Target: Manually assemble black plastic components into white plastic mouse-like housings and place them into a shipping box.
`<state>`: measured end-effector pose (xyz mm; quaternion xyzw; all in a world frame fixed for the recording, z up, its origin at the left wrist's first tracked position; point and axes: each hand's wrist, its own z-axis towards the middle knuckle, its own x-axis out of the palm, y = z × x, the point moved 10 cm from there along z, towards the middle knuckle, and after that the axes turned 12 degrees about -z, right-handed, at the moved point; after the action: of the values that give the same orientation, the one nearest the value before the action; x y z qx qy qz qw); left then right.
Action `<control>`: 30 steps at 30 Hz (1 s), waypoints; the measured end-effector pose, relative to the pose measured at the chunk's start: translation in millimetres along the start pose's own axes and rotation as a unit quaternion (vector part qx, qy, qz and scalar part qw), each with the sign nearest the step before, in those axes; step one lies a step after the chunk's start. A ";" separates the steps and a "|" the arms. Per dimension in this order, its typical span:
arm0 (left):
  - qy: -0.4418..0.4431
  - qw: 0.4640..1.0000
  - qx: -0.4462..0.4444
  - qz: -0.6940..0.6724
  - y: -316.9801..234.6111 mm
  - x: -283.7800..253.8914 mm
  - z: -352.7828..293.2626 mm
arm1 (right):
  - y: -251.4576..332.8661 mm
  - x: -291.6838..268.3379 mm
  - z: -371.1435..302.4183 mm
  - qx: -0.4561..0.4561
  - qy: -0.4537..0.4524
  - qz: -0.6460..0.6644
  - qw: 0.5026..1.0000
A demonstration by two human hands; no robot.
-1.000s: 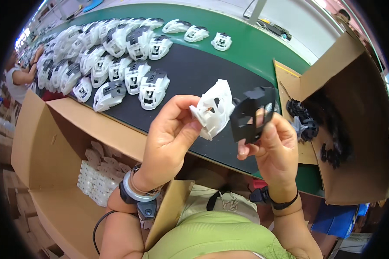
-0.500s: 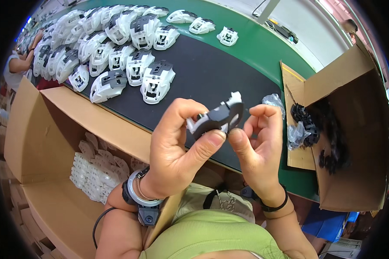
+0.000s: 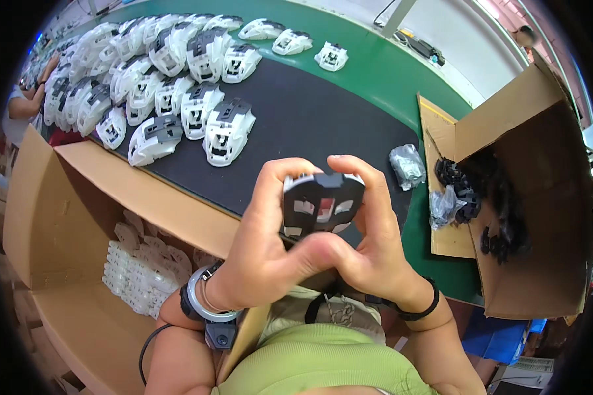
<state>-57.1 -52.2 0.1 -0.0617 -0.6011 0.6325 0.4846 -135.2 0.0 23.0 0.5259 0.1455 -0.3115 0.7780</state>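
Shell (image 3: 316, 222), blk over white, betw. my L hand (image 3: 267, 227) and R hand (image 3: 382, 243), both clamped on its sides, thumbs at near edge. Prob. light, stiff, slickish; slotted bits may crack, so side rims best. Beyond grip: blk mat (image 3: 303, 112); ahead-L, similar shells (image 3: 143, 92); farther, green tabletop (image 3: 375, 79).

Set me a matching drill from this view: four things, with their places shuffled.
1. black cover with openings
2. stacked white pieces
3. white-and-dark shells
4. loose black parts

A. at the opening of the right carton
B. between left hand and right hand
C. on the table
D. inside the left carton

Pairs: 1-B, 2-D, 3-C, 4-A
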 end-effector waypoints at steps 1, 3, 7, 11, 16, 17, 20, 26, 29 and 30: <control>0.024 0.996 0.019 0.084 -4.0 6.8 1.5 | 2.7 -0.5 -0.5 -0.004 -0.003 -0.003 1.000; 0.042 0.996 0.011 0.083 5.6 7.5 2.6 | -1.5 1.6 -4.2 0.040 0.004 -0.052 0.998; -0.037 0.998 -0.016 0.055 8.5 1.0 -1.1 | 3.8 9.6 4.9 0.023 0.000 -0.061 0.998; -0.050 0.932 0.109 0.343 -11.9 -10.0 -5.5 | -4.9 13.0 28.1 0.004 0.108 -0.068 0.992; -0.010 0.939 0.238 0.247 -42.2 7.1 -7.6 | -162.0 -94.2 145.3 0.257 -0.022 -0.089 0.962; 0.017 0.957 0.227 0.182 -43.4 5.9 -8.9 | -195.4 -102.6 165.4 0.295 -0.037 -0.097 0.950; 0.031 0.915 0.354 0.189 -100.2 -10.5 -50.3 | -285.1 -102.5 180.0 0.403 0.018 -0.201 0.893; -0.426 0.747 0.240 0.450 -86.5 -274.3 -99.3 | -238.7 -102.4 170.4 0.165 0.054 -0.409 0.896; -0.343 0.628 0.082 0.693 56.5 -423.5 -153.4 | -83.1 -36.5 113.6 -0.013 0.088 -0.357 0.930; -0.355 0.777 0.145 0.500 82.0 -468.7 -185.0 | -43.3 -28.1 95.7 -0.040 0.095 -0.338 0.935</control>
<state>265.9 -228.9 -353.5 -0.0532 -0.5161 0.8426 -0.1442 -193.9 -88.7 45.8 0.4412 0.4005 -0.4982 0.6298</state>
